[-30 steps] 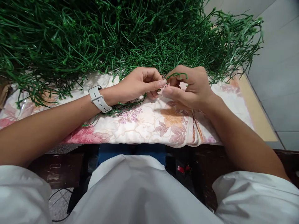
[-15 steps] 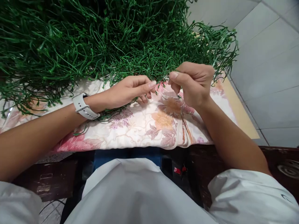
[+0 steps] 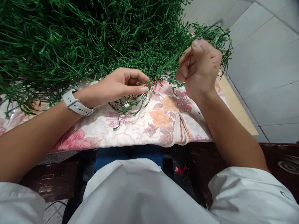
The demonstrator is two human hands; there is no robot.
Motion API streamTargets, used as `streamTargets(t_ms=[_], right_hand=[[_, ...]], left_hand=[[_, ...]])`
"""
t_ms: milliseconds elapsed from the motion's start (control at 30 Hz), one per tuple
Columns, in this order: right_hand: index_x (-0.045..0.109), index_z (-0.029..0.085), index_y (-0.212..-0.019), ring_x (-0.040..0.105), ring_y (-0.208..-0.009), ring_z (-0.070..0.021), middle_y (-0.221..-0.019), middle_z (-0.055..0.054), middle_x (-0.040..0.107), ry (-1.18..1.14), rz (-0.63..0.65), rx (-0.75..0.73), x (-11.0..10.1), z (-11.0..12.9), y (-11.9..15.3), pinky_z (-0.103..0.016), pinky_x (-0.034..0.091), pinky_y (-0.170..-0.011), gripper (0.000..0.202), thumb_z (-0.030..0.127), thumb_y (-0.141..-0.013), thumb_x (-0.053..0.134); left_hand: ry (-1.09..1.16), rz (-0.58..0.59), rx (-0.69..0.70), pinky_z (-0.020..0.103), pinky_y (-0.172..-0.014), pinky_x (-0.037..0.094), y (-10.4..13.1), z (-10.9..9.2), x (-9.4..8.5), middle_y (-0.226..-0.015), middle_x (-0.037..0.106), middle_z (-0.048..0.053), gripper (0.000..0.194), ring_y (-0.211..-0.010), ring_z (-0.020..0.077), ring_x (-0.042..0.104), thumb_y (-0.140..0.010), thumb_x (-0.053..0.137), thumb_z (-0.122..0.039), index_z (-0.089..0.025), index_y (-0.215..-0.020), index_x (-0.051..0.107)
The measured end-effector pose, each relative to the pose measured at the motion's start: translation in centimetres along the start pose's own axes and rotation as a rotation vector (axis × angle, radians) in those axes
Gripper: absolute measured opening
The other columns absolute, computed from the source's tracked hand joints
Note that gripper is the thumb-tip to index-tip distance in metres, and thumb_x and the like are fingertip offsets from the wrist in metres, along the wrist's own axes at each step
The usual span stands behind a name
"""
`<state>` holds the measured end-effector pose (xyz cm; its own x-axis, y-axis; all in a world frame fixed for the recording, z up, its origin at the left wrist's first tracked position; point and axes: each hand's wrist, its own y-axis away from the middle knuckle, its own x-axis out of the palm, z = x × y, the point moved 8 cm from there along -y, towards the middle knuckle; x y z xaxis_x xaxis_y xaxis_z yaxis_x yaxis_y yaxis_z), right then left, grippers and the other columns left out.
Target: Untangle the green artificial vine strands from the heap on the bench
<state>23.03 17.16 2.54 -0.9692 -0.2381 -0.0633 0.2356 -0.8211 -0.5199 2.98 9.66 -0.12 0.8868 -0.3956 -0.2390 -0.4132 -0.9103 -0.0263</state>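
A big heap of thin green plastic-looking stems [image 3: 93,40] with small knobby tips lies in front of me. My left hand [image 3: 126,82], with a white watch band on its wrist, is closed between thumb and fingers on a few stems [image 3: 130,107], whose ends trail below it onto the cloth. To the right and higher up, my right hand [image 3: 201,67] is curled in a pinch. A blurred green strand [image 3: 170,62] stretches from near the left fingertips to the right thumb and seems gripped there.
Under the heap is a floral cloth [image 3: 140,133] with a fold at its front edge. A tan board [image 3: 240,112] sticks out on the right, beside pale wall tiles [image 3: 275,84]. Dark wooden furniture [image 3: 53,180] stands near my lap.
My right hand has moved up and away to the right, drawing a green strand along. My left hand has shifted slightly left and up, and the stems below it now show more.
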Motion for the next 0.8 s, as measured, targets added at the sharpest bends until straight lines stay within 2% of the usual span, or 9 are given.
streamTargets(t_ms=[133, 233, 367, 433, 567, 667, 800], right_hand=[[0.066, 0.021, -0.079, 0.037, -0.038, -0.0113, -0.047, 0.004, 0.047, -0.027, 0.113, 0.156, 2.8, -0.4, 1.2, -0.034, 0.021, -0.041, 0.054, 0.074, -0.094, 0.064], [0.067, 0.020, -0.083, 0.039, -0.040, -0.0097, -0.050, 0.005, 0.051, -0.028, 0.202, 0.167, 4.2, -0.2, 2.1, -0.030, 0.027, -0.042, 0.052, 0.072, -0.089, 0.074], [0.066, 0.021, -0.095, 0.049, -0.050, -0.0096, -0.065, 0.005, 0.057, 0.033, 0.362, 0.189, 5.7, -0.2, 3.4, -0.025, 0.038, -0.047, 0.049, 0.065, -0.084, 0.085], [0.064, 0.023, -0.099, 0.053, -0.055, -0.0109, -0.068, 0.004, 0.057, 0.039, 0.405, 0.210, 6.0, -0.4, 3.9, -0.025, 0.042, -0.048, 0.050, 0.063, -0.082, 0.088], [0.063, 0.023, -0.096, 0.056, -0.066, -0.0115, -0.078, 0.002, 0.057, 0.048, 0.380, 0.183, 6.0, -0.3, 3.9, -0.023, 0.045, -0.053, 0.051, 0.060, -0.078, 0.092], [0.062, 0.022, -0.090, 0.054, -0.066, -0.0117, -0.077, 0.001, 0.056, 0.060, 0.425, 0.177, 6.3, -0.3, 4.1, -0.025, 0.045, -0.054, 0.047, 0.060, -0.084, 0.088], [0.064, 0.020, -0.092, 0.047, -0.062, -0.0107, -0.072, 0.003, 0.052, 0.089, 0.467, 0.147, 6.6, -0.1, 4.5, -0.026, 0.039, -0.054, 0.046, 0.059, -0.085, 0.087]], left_hand=[[0.027, -0.075, 0.011, 0.026, -0.069, 0.047, 0.0, 0.0, -0.4, -0.082, 0.066, 0.000, 0.023, -0.074, 0.0103, 0.060, -0.086, 0.085, -0.025, -0.018, -0.107, 0.079], [0.073, -0.084, 0.037, 0.027, -0.069, 0.045, -0.1, 0.0, -0.4, -0.081, 0.064, -0.001, 0.025, -0.074, 0.0105, 0.059, -0.084, 0.087, -0.025, -0.018, -0.106, 0.077], [0.080, -0.060, 0.055, 0.027, -0.066, 0.044, -0.2, 0.3, 0.1, -0.082, 0.064, -0.001, 0.025, -0.074, 0.0111, 0.058, -0.083, 0.088, -0.030, -0.019, -0.099, 0.073], [0.073, -0.047, 0.069, 0.027, -0.066, 0.045, -0.2, 0.3, 0.4, -0.086, 0.066, 0.000, 0.029, -0.076, 0.0111, 0.059, -0.081, 0.091, -0.034, -0.018, -0.092, 0.069], [0.095, -0.061, 0.074, 0.026, -0.061, 0.044, -0.3, 0.6, 0.7, -0.086, 0.064, 0.000, 0.040, -0.074, 0.0107, 0.058, -0.077, 0.095, -0.043, -0.020, -0.087, 0.063], [0.045, -0.111, 0.095, 0.027, -0.059, 0.042, -0.4, 0.6, 0.3, -0.082, 0.062, -0.001, 0.045, -0.071, 0.0098, 0.055, -0.075, 0.095, -0.050, -0.020, -0.086, 0.064], [-0.081, -0.160, 0.150, 0.028, -0.066, 0.045, -0.1, 0.1, 0.2, -0.083, 0.065, 0.000, 0.047, -0.073, 0.0099, 0.056, -0.077, 0.093, -0.055, -0.019, -0.083, 0.064]])
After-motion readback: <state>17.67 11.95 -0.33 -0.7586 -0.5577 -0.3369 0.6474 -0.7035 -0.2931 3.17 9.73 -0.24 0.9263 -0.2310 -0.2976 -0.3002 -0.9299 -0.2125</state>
